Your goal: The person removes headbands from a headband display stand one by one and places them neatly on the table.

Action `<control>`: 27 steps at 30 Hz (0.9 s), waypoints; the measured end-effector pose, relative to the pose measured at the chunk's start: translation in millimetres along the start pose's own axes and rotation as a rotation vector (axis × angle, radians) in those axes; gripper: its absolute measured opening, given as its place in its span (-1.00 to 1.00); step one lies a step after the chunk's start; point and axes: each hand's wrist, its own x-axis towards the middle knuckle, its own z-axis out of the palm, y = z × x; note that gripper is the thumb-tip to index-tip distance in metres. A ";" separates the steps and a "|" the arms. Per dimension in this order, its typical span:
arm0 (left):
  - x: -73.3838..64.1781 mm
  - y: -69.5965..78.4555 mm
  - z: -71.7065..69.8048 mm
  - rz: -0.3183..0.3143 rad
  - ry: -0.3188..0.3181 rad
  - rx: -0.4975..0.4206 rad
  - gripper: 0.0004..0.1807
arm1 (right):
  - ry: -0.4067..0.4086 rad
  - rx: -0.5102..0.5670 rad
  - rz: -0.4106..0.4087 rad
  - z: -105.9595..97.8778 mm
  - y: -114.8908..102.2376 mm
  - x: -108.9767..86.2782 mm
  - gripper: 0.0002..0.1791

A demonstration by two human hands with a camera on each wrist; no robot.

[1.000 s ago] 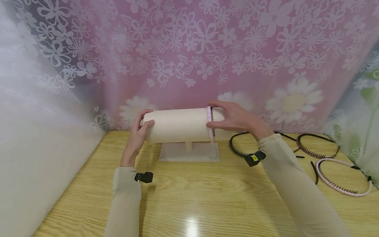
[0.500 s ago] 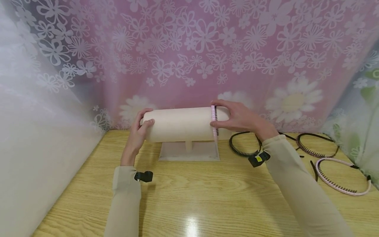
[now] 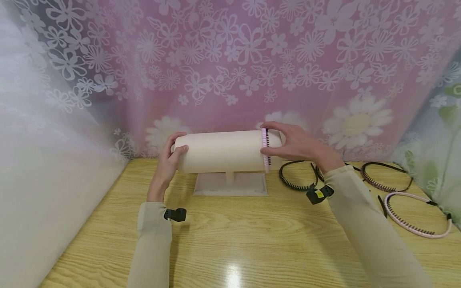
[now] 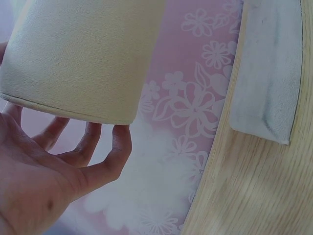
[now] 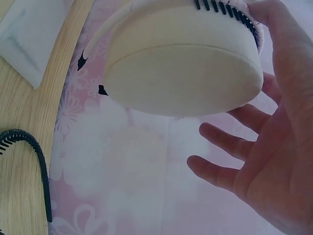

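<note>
A cream padded cylinder [image 3: 219,152] lies level on a short post above a pale rectangular base [image 3: 230,190]. My left hand [image 3: 166,166] grips its left end, thumb on the near side; in the left wrist view several bent fingers [image 4: 122,152] meet the end's rim. Around the cylinder near its right end sits a pink wrapped headband [image 3: 265,144] with black comb teeth. My right hand [image 3: 297,142] holds this headband between thumb and fingers. From the right wrist, the headband's dark-tipped ends [image 5: 82,61] hang past the cylinder's underside, and the other fingers are spread beside the flat end.
To the right on the wooden table [image 3: 230,236] lie a black toothed headband [image 3: 295,187], a dark brownish one [image 3: 378,185] and another pink one [image 3: 414,230]. A pink flowered curtain [image 3: 223,80] hangs close behind the cylinder.
My right hand has slid the pink headband rightward along the cylinder, closer to its right end. The left hand has stayed in place.
</note>
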 end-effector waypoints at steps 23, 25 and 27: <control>1.6 -1.6 0.2 -0.002 0.004 -0.002 -0.51 | 0.015 0.013 0.006 -1.4 7.3 -6.2 -0.14; 1.5 -1.4 0.3 -0.002 0.002 -0.003 -0.50 | 0.018 0.015 0.002 -1.3 7.7 -6.6 -0.15; 1.5 -1.2 0.3 -0.004 0.001 -0.002 -0.50 | 0.021 0.020 0.000 -1.3 8.3 -6.9 -0.15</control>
